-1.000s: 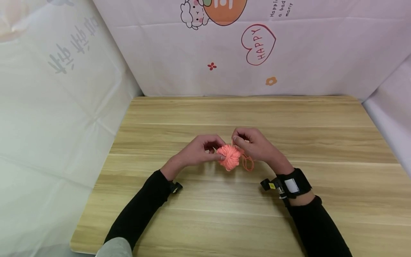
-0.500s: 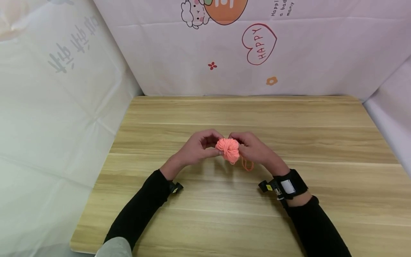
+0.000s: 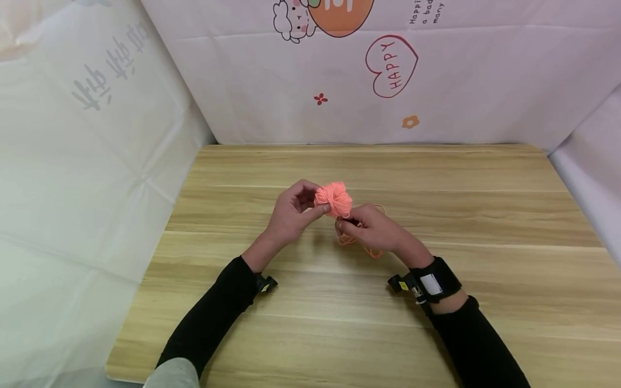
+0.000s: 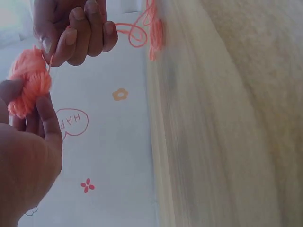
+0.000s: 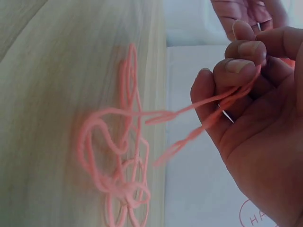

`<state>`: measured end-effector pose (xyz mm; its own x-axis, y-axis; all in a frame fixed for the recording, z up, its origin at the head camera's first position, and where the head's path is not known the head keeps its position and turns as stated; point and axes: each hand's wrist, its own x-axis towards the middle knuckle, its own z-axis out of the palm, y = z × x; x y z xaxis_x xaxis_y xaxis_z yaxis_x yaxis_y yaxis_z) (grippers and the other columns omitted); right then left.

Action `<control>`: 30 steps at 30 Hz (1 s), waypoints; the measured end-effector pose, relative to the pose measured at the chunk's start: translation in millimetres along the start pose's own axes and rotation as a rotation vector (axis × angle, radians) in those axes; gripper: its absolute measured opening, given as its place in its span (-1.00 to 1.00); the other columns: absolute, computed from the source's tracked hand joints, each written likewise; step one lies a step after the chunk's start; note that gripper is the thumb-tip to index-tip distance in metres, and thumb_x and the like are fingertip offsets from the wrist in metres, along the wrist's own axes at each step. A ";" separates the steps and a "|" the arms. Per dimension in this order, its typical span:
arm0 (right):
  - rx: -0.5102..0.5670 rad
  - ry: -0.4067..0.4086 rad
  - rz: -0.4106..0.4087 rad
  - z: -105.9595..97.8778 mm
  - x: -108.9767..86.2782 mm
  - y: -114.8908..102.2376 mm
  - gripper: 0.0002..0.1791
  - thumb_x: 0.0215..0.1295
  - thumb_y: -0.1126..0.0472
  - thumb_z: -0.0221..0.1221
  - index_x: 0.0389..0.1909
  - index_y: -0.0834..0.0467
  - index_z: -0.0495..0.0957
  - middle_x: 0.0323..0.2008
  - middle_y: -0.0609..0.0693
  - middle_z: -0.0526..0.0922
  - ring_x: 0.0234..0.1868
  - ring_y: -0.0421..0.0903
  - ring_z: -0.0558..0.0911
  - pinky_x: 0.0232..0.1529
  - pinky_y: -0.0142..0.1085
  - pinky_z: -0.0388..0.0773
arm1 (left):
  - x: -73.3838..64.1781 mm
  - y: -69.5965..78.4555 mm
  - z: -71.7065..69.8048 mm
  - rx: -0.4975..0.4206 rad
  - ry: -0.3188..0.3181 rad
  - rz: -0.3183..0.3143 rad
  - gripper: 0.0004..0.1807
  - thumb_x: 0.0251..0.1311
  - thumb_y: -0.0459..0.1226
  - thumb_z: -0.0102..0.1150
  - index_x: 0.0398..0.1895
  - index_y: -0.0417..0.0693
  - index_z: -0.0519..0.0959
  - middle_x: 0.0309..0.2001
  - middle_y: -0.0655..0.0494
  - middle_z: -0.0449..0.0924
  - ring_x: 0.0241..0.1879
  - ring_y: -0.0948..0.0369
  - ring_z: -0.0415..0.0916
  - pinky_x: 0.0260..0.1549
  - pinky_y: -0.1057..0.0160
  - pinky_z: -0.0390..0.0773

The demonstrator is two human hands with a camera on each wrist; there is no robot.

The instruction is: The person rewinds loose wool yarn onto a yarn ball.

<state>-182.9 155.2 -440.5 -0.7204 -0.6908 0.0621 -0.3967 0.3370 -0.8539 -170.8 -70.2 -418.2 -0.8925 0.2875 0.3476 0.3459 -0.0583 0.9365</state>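
Note:
A small coral-pink ball of yarn (image 3: 333, 198) is raised over the table, pinched between the thumb and fingers of my left hand (image 3: 289, 215). Just right of it and a little lower, my right hand (image 3: 375, 229) pinches a strand of the yarn (image 5: 201, 101) with curled fingers. In the left wrist view that strand runs from the ball of yarn (image 4: 31, 85) up to the right fingertips. Loose loops of yarn (image 5: 123, 184) trail below the right hand onto the tabletop, partly hidden by it in the head view.
The wood-grain table (image 3: 310, 323) ends at a printed white cloth (image 3: 262, 91) behind it. Another white cloth (image 3: 87, 188) hangs along the left side. A black strap with a small camera (image 3: 432, 280) sits on the right wrist.
The left hand has lifted the ball of yarn up and to the left and turned it. The right hand has shifted slightly left, below the ball, with more loose yarn showing beneath it.

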 end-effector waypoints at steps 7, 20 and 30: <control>-0.032 -0.016 -0.020 -0.1 -1.5 -3.6 -0.68 0.50 0.17 -0.01 -0.39 0.20 0.61 -0.50 0.10 0.59 -0.50 -0.20 0.46 -0.52 -0.34 0.40 | -0.2 2.0 1.0 0.113 0.081 -0.023 -0.73 0.12 -0.48 0.30 -0.12 -0.34 0.49 -0.19 -0.13 0.58 -0.23 -0.03 0.54 -0.29 -0.07 0.56; -0.077 0.040 -0.084 -8.1 -3.3 -6.0 -0.72 0.48 0.19 -0.01 -0.45 0.04 0.56 -0.61 -0.11 0.42 -0.58 -0.21 0.38 -0.53 -0.29 0.36 | -3.3 -4.8 2.7 0.348 0.044 -0.120 -0.80 0.13 -0.36 0.34 -0.19 -0.18 0.57 -0.22 0.01 0.62 -0.19 0.11 0.54 -0.41 0.23 0.40; -0.019 0.090 -0.095 -16.7 -8.7 -39.9 -0.75 0.45 0.38 -0.02 -0.41 0.23 0.57 -0.55 -0.07 0.46 -0.57 -0.18 0.33 -0.47 -0.32 0.36 | -3.7 -30.2 -1.2 0.398 -0.081 -0.144 -0.79 0.10 -0.30 0.33 -0.21 0.14 0.58 -0.25 0.30 0.60 -0.21 0.32 0.51 -0.40 0.27 0.43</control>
<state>-170.3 158.4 -398.3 -0.7273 -0.6599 0.1889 -0.4752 0.2854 -0.8323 -178.3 -70.6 -447.6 -0.9197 0.3408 0.1948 0.3182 0.3566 0.8784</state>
